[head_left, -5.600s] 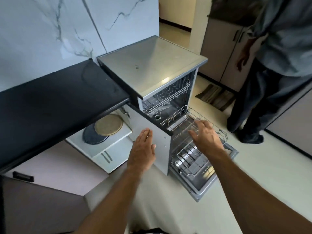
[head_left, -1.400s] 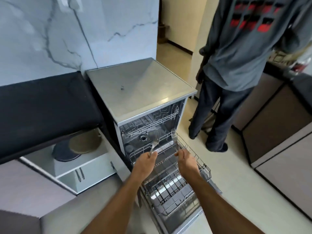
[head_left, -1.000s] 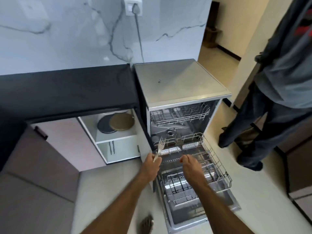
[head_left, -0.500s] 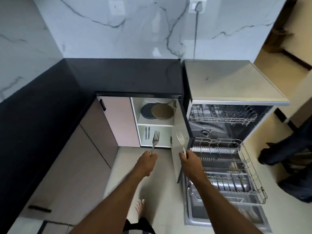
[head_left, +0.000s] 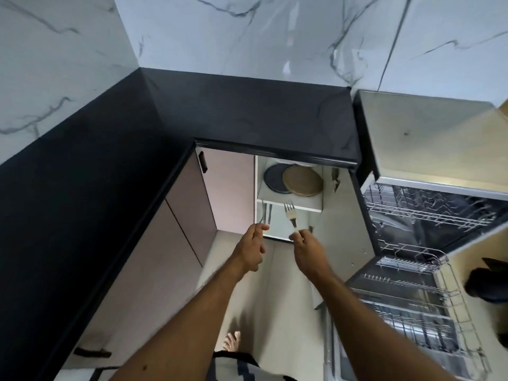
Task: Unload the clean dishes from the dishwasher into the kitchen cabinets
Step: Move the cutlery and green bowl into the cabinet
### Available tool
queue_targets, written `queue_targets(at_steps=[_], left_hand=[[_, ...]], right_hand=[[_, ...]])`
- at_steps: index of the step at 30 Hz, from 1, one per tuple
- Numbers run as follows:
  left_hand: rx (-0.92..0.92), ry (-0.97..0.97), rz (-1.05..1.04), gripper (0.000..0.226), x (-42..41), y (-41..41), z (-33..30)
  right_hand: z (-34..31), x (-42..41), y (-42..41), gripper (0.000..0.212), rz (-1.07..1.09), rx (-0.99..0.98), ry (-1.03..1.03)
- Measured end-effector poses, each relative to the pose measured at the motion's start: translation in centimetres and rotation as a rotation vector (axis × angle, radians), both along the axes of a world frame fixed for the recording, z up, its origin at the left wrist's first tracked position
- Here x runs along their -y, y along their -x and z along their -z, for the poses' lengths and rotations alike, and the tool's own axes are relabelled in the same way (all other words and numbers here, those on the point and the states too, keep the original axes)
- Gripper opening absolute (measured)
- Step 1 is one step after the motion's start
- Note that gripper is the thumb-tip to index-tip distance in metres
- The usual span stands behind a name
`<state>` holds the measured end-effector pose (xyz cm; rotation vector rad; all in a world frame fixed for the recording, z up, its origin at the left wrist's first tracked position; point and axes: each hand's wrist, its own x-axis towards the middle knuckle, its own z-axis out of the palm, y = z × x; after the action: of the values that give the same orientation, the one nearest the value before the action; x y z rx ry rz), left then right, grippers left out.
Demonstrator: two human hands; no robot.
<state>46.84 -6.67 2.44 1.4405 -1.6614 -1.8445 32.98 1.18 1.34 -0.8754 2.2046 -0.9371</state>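
Two hands are out in front of me, both reaching toward the open cabinet [head_left: 288,199]. My right hand [head_left: 308,250] pinches the handle end of one fork [head_left: 290,217] between thumb and fingertips, tines up, just in front of the edge of the upper shelf. My left hand [head_left: 251,251] sits beside it, fingers loosely curled with the thumb near the fingertips; whether it grips a utensil I cannot tell, since the thin metal pieces [head_left: 265,214] just beyond its fingertips blur into the lower shelf. I count two round plates past my fingers on the upper shelf: one dark plate [head_left: 272,178] and one tan plate [head_left: 302,180] overlapping it on the right. To the right of my right hand stands one dishwasher [head_left: 428,133], open, with two wire racks: the upper rack [head_left: 428,213] inside the tub and the lower rack [head_left: 428,312] pulled out below my right forearm. Black countertop [head_left: 247,114] runs above and to the left of both hands. One bare foot [head_left: 232,343] shows beneath my left forearm.
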Motion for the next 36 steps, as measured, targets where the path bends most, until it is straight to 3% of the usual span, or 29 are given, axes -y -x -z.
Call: queue_targets(at_steps=[10,22,27,36], left_hand=[[-0.116,-0.120,-0.111,0.042,9.4,-1.3,3.1],[0.041,-0.053,-0.110,0.023,13.0,1.3,10.5],[0.077,-0.187,-0.129,0.021,15.2,4.4,14.4],[0.150,-0.350,-0.136,0.024,18.6,12.4,28.3]], right_hand=[[2.8,9.1,0.0,0.024,0.166,0.244,-0.017],[9.0,13.5,3.1,0.024,0.255,0.413,-0.143],[14.9,15.6,7.4,0.018,0.303,0.464,-0.212],[31.3,18.8,13.4,0.022,0.324,0.480,-0.325]])
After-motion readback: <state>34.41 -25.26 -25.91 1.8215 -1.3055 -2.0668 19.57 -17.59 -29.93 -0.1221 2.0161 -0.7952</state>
